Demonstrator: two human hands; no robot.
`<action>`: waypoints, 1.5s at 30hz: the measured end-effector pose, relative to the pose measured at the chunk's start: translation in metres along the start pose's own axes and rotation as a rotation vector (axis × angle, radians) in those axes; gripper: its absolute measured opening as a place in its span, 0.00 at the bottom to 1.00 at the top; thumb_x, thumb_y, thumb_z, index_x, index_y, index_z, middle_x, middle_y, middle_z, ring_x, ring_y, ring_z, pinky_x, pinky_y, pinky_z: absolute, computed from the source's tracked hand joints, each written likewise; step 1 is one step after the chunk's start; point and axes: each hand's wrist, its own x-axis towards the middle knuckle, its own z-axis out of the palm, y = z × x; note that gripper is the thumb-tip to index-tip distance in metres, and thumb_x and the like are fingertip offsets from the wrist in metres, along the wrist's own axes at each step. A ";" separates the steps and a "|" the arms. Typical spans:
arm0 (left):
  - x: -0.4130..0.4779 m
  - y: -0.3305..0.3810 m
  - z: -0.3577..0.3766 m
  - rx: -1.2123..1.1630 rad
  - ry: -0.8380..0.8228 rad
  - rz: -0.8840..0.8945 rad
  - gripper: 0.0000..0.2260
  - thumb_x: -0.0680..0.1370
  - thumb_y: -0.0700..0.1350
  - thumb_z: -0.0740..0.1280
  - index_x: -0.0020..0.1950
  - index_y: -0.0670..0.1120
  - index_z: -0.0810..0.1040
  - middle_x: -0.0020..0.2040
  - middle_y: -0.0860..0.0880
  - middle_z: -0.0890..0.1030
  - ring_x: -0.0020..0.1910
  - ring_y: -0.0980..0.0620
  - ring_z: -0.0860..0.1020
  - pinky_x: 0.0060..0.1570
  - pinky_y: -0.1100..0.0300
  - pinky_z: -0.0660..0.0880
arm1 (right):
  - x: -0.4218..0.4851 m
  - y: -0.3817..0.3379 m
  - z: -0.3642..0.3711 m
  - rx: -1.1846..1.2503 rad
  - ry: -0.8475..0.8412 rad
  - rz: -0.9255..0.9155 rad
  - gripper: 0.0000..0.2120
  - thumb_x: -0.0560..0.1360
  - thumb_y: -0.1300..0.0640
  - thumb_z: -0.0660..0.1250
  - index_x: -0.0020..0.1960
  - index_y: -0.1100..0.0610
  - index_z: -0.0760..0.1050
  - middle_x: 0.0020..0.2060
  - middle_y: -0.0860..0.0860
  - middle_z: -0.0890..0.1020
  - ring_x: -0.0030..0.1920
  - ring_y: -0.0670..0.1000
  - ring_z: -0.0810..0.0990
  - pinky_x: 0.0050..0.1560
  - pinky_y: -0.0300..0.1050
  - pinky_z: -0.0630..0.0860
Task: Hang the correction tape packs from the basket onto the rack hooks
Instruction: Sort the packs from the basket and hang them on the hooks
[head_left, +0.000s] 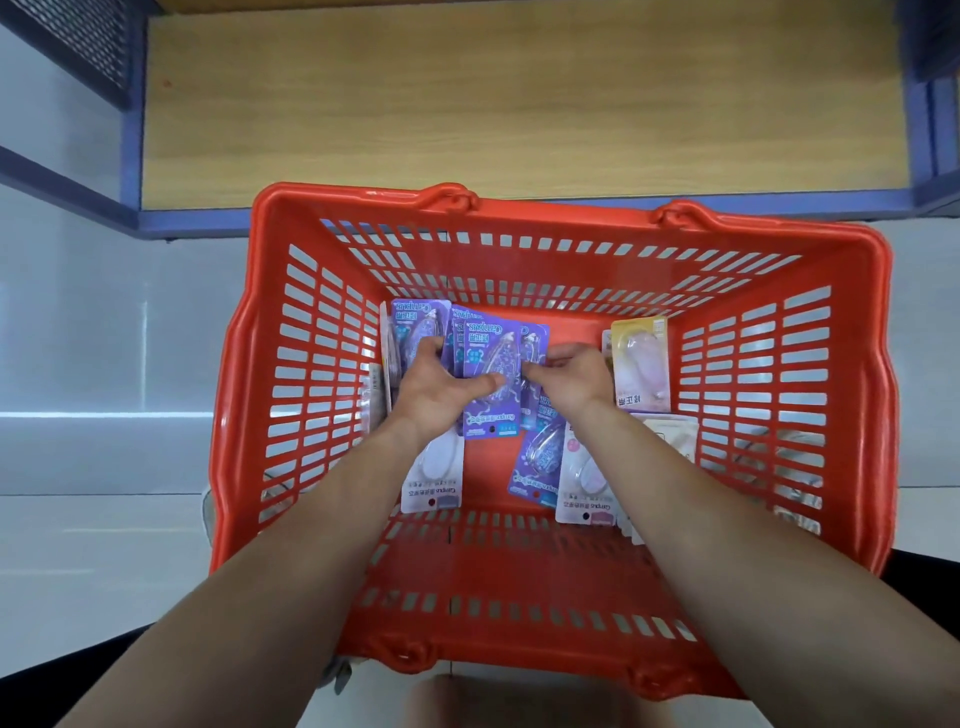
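Reaching down into the red basket, both hands work at the same bunch of purple packs. The left hand grasps the fanned bunch from the left, its thumb laid across the front card. The right hand pinches the bunch's right edge with curled fingers. The bunch is held tilted near the far-left part of the basket floor, printed side up.

More packs are in the basket around the hands. A few cards stand on edge against the left wall, just beside the left hand. A white pack lies flat under the left wrist, partly covered by it. Another purple pack and a second white pack lie under the right forearm, overlapping each other. A yellow pack leans near the far-right corner, just beside the right hand, with a pale beige pack below it.

Both forearms cross the near wall of the basket and hide part of its floor. The basket's handles lie folded on the far rim.

Beyond that rim is a wooden shelf in a blue frame, with a dark mesh panel at the upper left. The basket sits on a pale glossy surface.
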 end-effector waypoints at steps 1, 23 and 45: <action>0.000 0.000 0.000 0.007 0.000 0.004 0.26 0.71 0.42 0.81 0.62 0.45 0.70 0.52 0.51 0.85 0.44 0.58 0.85 0.41 0.63 0.81 | 0.001 0.000 0.000 0.016 -0.008 0.015 0.12 0.72 0.56 0.79 0.45 0.52 0.75 0.41 0.48 0.81 0.46 0.52 0.81 0.55 0.49 0.78; -0.099 0.086 -0.036 -0.165 -0.033 0.085 0.15 0.74 0.39 0.78 0.55 0.47 0.75 0.42 0.52 0.86 0.33 0.56 0.85 0.29 0.61 0.78 | -0.122 -0.067 -0.091 0.488 -0.124 -0.177 0.08 0.69 0.62 0.70 0.34 0.52 0.77 0.38 0.57 0.76 0.43 0.55 0.74 0.48 0.50 0.71; -0.314 0.166 -0.072 -0.027 -0.296 0.418 0.25 0.68 0.40 0.83 0.61 0.44 0.77 0.49 0.40 0.87 0.44 0.42 0.85 0.49 0.45 0.82 | -0.321 -0.158 -0.210 -0.235 -0.522 -0.702 0.44 0.67 0.58 0.83 0.76 0.44 0.65 0.64 0.46 0.77 0.56 0.44 0.82 0.55 0.42 0.81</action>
